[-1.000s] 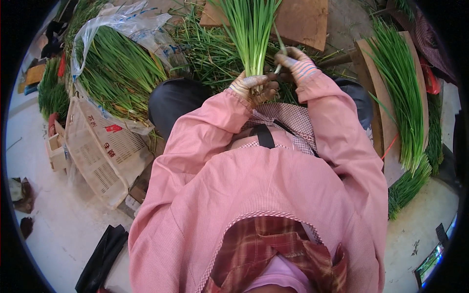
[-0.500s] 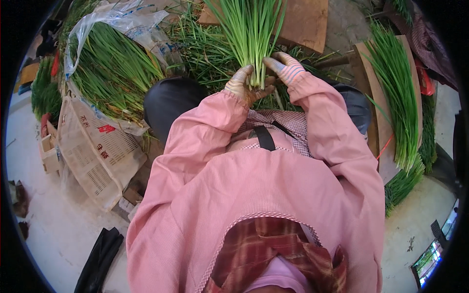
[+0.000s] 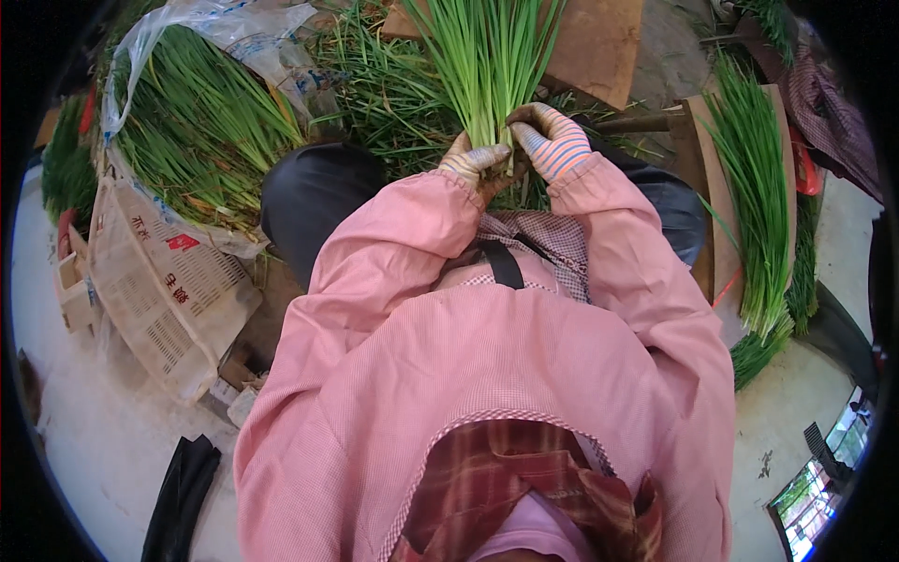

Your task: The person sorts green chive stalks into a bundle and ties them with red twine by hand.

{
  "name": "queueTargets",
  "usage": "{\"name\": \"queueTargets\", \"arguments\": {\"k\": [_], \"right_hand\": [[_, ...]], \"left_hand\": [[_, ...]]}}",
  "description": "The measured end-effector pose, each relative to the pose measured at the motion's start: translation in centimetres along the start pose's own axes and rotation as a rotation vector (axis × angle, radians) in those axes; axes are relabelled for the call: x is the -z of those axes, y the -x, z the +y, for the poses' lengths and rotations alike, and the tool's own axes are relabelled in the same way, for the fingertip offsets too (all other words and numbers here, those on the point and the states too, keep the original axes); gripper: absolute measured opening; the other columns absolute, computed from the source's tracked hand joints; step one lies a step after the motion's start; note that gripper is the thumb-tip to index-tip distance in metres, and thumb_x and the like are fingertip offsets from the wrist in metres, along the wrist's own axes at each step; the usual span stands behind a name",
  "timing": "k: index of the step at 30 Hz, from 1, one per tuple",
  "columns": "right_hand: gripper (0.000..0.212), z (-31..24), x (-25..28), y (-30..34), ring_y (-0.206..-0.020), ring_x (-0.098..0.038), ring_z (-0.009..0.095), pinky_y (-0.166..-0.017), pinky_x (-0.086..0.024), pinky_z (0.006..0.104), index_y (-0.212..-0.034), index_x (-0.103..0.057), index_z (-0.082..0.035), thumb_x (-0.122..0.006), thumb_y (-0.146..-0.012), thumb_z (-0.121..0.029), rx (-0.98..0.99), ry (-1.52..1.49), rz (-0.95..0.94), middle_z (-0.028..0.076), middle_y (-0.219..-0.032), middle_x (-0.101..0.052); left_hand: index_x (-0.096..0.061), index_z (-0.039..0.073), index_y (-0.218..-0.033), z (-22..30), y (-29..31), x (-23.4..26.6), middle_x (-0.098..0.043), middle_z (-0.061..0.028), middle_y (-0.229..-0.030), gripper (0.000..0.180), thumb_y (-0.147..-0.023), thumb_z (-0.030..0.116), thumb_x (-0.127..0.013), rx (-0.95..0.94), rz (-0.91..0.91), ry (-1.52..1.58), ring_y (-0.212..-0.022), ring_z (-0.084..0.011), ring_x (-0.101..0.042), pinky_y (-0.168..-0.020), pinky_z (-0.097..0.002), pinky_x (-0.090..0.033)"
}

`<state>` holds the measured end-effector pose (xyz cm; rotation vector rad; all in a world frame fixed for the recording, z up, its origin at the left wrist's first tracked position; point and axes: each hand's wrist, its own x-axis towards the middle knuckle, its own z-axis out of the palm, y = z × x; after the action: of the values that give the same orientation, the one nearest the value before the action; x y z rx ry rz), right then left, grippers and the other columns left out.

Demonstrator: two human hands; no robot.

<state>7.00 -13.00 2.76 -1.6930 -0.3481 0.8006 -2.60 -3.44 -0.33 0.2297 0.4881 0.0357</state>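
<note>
Greens (image 3: 482, 80) point out from between my knees (image 3: 323, 201). My left hand (image 3: 473, 167) grips their pale ends, likely to keep them together. My right hand (image 3: 551, 138) touches their side; I cannot tell if it pinches any.

Left grip (image 3: 476, 163) around green stalks (image 3: 489, 75), right grip (image 3: 552, 137) touching them

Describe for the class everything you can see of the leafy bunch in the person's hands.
The bunch has long, slim, fresh-looking green leaves, paling toward the stem ends. It fans out toward the picture's top edge, which cuts off its tips. The left hand holds its base; the right hand touches its lower right side.
</note>
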Motion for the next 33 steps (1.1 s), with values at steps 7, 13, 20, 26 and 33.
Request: {"name": "queueTargets", "arguments": {"k": [7,13,20,26,33], "right_hand": [[0.021,-2.3,0.4,-0.1,-0.056,-0.047,0.009,-0.051,-0.04,0.0229,-0.083,-0.054,-0.003,-0.063,-0.072,-0.018,-0.129,0.216,-0.018,0.003,-0.069,-0.054],[0.031,-1.3,0.9,-2.2,-0.055,-0.049,0.011,-0.048,-0.04,0.0247,-0.08,-0.052,-0.003,-0.068,-0.068,-0.027,-0.102,0.522,0.003,0.004,-0.064,-0.053],[0.032,-0.8,1.5,-2.7,-0.052,-0.048,0.012,-0.046,-0.04,0.0262,-0.081,-0.054,-0.003,-0.067,-0.069,-0.029,-0.173,0.49,-0.06,0.005,-0.063,-0.054],[0.034,-1.9,2.4,-3.0,-0.052,-0.048,0.012,-0.044,-0.04,0.026,-0.078,-0.052,-0.002,-0.072,-0.065,-0.027,-0.217,0.392,-0.169,0.005,-0.062,-0.053],[0.036,-1.6,2.4,-3.2,-0.052,-0.049,0.012,-0.045,-0.042,0.0267,-0.079,-0.051,-0.002,-0.074,-0.062,-0.025,-0.18,0.477,-0.175,0.006,-0.063,-0.054]], "left_hand": [[-0.044,0.007,-0.11,-0.3,-0.1,0.2,-0.054,-0.0102,-0.095,0.051,-0.064,-0.01,-0.06,-0.018,0.033,-0.014,-0.086,-0.0256,-0.055,-0.073,-0.0424,-0.048],[-0.043,0.01,-0.111,-1.3,-0.5,0.3,-0.057,-0.0095,-0.087,0.059,-0.06,-0.011,-0.063,-0.145,0.071,-0.177,-0.074,-0.0237,-0.057,-0.061,-0.035,-0.048],[-0.044,0.009,-0.111,-0.8,-0.1,0.3,-0.058,-0.0092,-0.091,0.057,-0.061,-0.007,-0.066,-0.107,-0.023,-0.236,-0.079,-0.0235,-0.058,-0.06,-0.0337,-0.048],[-0.047,0.009,-0.108,-0.7,0.0,0.4,-0.057,-0.0079,-0.095,0.041,-0.071,0.012,-0.063,-0.002,-0.088,-0.102,-0.085,-0.0231,-0.056,-0.068,-0.0417,-0.047],[-0.048,0.008,-0.108,-1.4,-0.6,0.8,-0.055,-0.0107,-0.102,0.035,-0.076,0.02,-0.057,0.141,0.062,0.101,-0.091,-0.0261,-0.054,-0.078,-0.0459,-0.043]]}}
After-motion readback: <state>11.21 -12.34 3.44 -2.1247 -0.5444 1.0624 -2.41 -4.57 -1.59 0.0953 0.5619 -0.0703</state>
